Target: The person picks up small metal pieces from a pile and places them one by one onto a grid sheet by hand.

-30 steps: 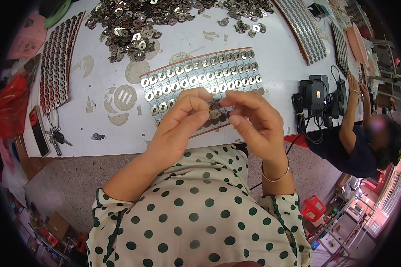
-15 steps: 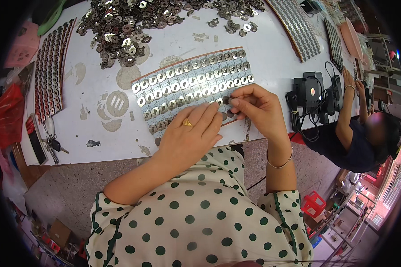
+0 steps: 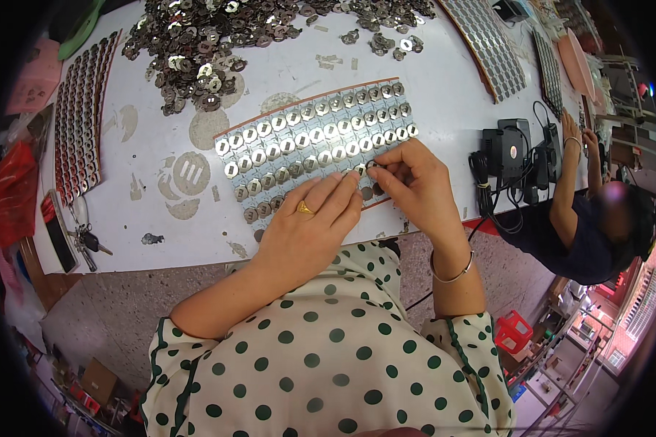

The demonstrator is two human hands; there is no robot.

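Observation:
A sheet-like panel (image 3: 310,104) with a reddish-brown edge lies slightly slanted before me, carrying rows of small shiny metal discs with dark slots. Across its near part my left hand (image 3: 306,226) lies palm down, fingers stretched out, their tips close to a disc in the near rows. My right hand (image 3: 418,191) pinches a small slotted metal disc (image 3: 372,164) between thumb and forefinger, right at the panel's surface beside my left fingertips. Some darker round spots show under my right fingers. The panel's near rows are partly hidden by my left hand.
A large heap of loose metal discs (image 3: 204,51) spreads over the table's far side. Similar filled panels lie at left (image 3: 82,120) and far right (image 3: 485,47). Keys (image 3: 90,240) sit near the left edge; a black device with cables (image 3: 504,149) stands right. A co-worker (image 3: 587,226) works beyond it.
My right hand has moved slightly left and down, bringing the pinched disc onto the panel. My left hand stays nearly where it was.

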